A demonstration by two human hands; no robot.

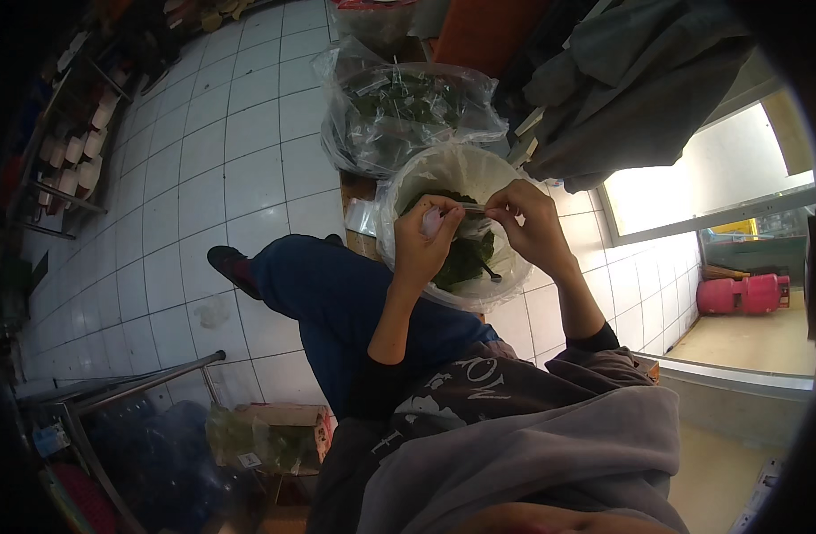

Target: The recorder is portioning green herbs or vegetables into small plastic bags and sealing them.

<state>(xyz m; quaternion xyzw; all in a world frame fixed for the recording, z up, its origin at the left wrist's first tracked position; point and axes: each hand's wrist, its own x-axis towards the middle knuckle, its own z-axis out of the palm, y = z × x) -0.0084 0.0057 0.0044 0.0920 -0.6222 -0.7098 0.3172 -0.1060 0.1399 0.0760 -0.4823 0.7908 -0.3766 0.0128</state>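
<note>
Both hands are over a round tub lined with clear plastic (508,274). My left hand (427,233) pinches a small clear plastic bag (473,207) by one side and has some pale, see-through material in its palm. My right hand (528,223) pinches the other end of the same bag between thumb and fingers. Beneath the hands, dark green leafy matter (465,263) lies in the tub, and a dark-handled utensil (491,272) rests on it. What the small bag contains cannot be made out.
Beyond the tub stands a large clear bag (415,107) of small filled packets. Flat clear plastic (360,217) lies at the tub's left. A dark cloth (635,87) hangs at upper right. Pink gas cylinders (742,294) are far right; a cardboard box (294,415) and metal rack (154,384) are lower left.
</note>
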